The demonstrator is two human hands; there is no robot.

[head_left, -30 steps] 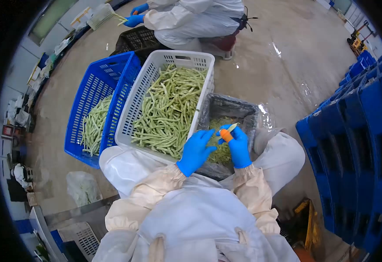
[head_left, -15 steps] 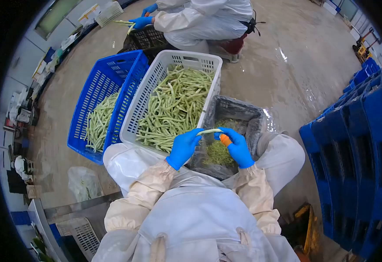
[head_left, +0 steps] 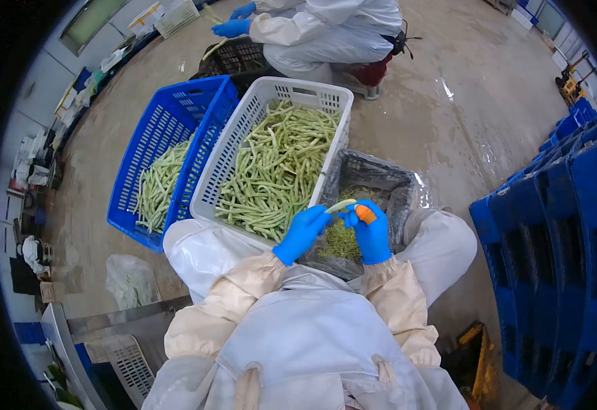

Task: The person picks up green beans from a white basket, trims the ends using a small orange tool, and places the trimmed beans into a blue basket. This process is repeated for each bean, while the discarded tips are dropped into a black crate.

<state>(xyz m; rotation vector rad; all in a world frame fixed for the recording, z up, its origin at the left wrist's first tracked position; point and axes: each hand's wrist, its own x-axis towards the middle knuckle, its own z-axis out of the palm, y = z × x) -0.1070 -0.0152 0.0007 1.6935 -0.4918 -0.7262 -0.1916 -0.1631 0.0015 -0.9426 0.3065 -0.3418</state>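
Note:
Between my hands, above a dark bin with a grey liner, is a pale green bean. My left hand, in a blue glove, pinches its left end. My right hand, also gloved in blue, is closed at the bean's other end. An orange cover shows at the right thumb. Thin green trimmings lie in the bin below. Left of the bin, a white crate holds a large heap of green beans.
A blue crate with more beans stands left of the white one. Ahead, a co-worker in white with blue gloves sits at a black crate. Blue pallets are stacked at right. A plastic bag lies on the floor.
My right hand has turned, and the bean now tilts up more toward the right, showing less length. My left hand has shifted slightly right. The co-worker's hands have moved.

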